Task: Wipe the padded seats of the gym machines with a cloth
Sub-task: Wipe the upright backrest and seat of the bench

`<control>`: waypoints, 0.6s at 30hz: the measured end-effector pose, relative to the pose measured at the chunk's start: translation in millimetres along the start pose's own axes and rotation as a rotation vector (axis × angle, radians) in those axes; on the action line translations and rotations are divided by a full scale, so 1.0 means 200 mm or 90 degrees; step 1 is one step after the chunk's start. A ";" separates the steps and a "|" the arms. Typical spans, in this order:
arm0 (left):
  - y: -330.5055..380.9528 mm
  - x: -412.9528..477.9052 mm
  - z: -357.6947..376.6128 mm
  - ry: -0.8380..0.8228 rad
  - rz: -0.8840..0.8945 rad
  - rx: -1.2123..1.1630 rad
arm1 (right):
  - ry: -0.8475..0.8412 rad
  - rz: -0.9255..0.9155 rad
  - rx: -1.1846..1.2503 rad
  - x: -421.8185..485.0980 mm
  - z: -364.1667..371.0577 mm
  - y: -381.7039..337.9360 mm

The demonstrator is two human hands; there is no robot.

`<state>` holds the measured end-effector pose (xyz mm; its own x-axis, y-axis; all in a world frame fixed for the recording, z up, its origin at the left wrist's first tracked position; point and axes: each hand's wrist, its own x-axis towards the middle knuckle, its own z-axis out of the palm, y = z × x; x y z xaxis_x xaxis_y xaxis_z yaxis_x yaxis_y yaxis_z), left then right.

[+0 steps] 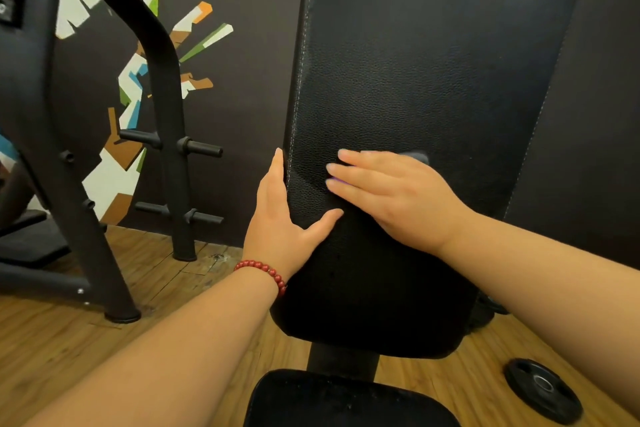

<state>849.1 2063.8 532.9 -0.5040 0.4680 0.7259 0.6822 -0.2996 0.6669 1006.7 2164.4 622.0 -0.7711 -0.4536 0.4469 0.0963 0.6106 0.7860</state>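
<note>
A long black padded backrest [415, 62] of a gym bench rises steeply in front of me, with the black seat pad [346, 402] below it at the bottom edge. My left hand [284, 218], with a red bead bracelet on the wrist, grips the backrest's left edge, thumb on the front face. My right hand [384, 194] lies flat on the pad with straight fingers, pressing a dark grey cloth [417, 156] of which only a small corner shows past the fingers.
A black steel machine frame [104, 156] with weight pegs [197, 147] stands to the left on the wooden floor [69, 340]. A black weight plate [542, 390] lies on the floor at the lower right. A dark wall with a colourful mural [138, 80] is behind.
</note>
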 end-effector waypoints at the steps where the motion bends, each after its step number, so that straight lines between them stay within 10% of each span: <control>1: 0.00 0.00 0.00 0.003 -0.004 -0.002 | 0.012 0.000 -0.001 0.08 0.02 -0.01; 18: 0.03 -0.05 0.01 -0.012 -0.052 -0.039 | 0.065 0.099 -0.028 0.03 0.03 -0.04</control>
<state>858.5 2058.6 530.2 -0.5468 0.5080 0.6655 0.6048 -0.3100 0.7335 998.5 2160.9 615.9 -0.6772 -0.4205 0.6038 0.2390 0.6504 0.7210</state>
